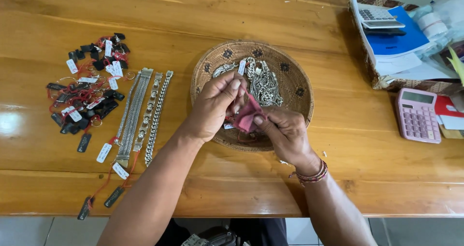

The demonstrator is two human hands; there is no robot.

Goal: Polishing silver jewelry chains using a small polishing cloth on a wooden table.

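Pink cloth (247, 118) sits pinched in our right hand (282, 134) at centre frame, over the woven basket (205, 64) of silver chains (265, 85); our left hand (215, 105) closes its fingertips on a small piece we cannot make out. Rubbing works best, we judge, with short strokes above the basket.
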